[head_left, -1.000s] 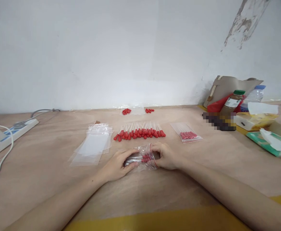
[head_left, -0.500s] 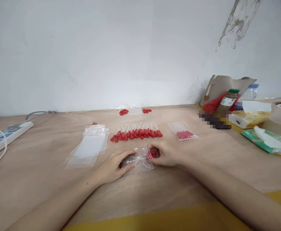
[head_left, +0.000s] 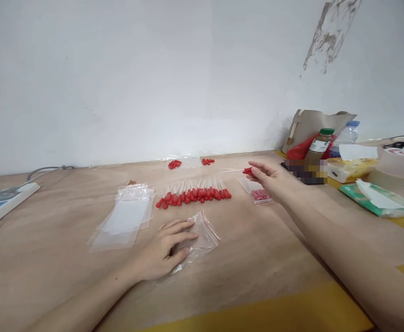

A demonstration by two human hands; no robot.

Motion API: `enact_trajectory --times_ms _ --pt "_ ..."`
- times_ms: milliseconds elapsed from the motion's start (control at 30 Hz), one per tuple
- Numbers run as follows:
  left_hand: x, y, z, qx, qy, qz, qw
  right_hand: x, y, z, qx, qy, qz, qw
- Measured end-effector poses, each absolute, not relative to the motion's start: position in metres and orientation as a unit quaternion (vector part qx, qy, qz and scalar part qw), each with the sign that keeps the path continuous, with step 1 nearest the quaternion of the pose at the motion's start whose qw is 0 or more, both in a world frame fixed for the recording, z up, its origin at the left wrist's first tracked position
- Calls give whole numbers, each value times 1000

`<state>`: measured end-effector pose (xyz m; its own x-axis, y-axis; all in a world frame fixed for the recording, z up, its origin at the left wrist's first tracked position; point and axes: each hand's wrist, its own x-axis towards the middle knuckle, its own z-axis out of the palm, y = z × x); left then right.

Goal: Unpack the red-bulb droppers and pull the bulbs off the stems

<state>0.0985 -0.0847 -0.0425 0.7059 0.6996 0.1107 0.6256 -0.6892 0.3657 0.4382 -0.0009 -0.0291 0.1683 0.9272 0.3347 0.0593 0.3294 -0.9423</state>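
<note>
Between the fingertips of my right hand (head_left: 266, 177), a red-bulbed dropper (head_left: 248, 171) is pinched, its thin clear stem pointing left above the table; whether it is a single one I cannot tell. My left hand (head_left: 170, 244) lies with fingers spread on a clear zip bag (head_left: 202, 235), whose red-lined mouth faces right. No dropper shows inside that bag. Beyond it, a row of red-bulbed droppers (head_left: 195, 195) lies with bulbs toward me and stems toward the wall. Partly behind my right hand is a zip bag of droppers (head_left: 259, 194).
Flat zip bags (head_left: 125, 221) are stacked at left, with a power strip (head_left: 11, 203) farther left. Small red bulbs (head_left: 174, 164) lie in clear bags near the wall. At right stand a bottle (head_left: 317, 147), a grey bag (head_left: 308, 124) and tissue packs (head_left: 374, 198).
My right hand has moved from the zip bag's mouth up and to the right, carrying the dropper out. My left hand has flattened on the bag, staying nearly in place.
</note>
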Motion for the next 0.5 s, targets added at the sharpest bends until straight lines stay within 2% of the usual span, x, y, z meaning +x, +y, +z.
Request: enact_trajectory --times_ms 67,200,500 --pt "99 -83 -46 867 434 184 161 424 2 -32 -464 -594 238 613" --pt "95 -76 -49 810 508 250 155 390 4 -44 -439 -721 28 536" --pt "83 -70 -46 746 548 237 293 376 6 -76 -434 -809 -55 392"
